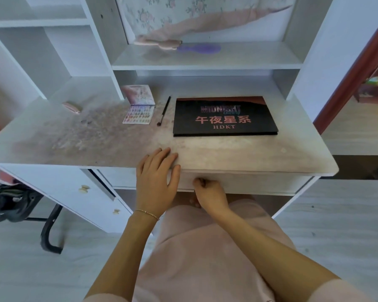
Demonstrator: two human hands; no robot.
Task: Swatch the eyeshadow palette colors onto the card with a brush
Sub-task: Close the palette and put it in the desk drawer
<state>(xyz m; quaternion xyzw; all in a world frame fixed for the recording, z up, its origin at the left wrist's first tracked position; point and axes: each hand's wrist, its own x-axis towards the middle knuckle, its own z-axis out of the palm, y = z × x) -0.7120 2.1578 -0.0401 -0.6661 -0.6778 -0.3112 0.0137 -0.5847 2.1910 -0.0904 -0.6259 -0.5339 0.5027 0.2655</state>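
Observation:
A small open eyeshadow palette [138, 114] with many pastel pans lies at the back left of the desk, its lid propped up behind it. A thin black brush [164, 111] lies just right of it. Further right sits a large closed black case [225, 116] printed "MIDNIGHT" and "HDKT". My left hand [156, 177] rests flat over the desk's front edge, fingers straight. My right hand [208, 192] is curled at the drawer front [260, 182] below the desktop, and its fingers seem hooked under the lower edge. Both hands are well short of the palette and the brush.
The white desk [96, 138] has a stained top and a hutch of shelves behind. A purple hairbrush [199, 48] and pink cloth [162, 42] lie on the upper shelf. A small pink object [72, 107] sits at the left. Drawers with knobs [84, 188] stand at lower left.

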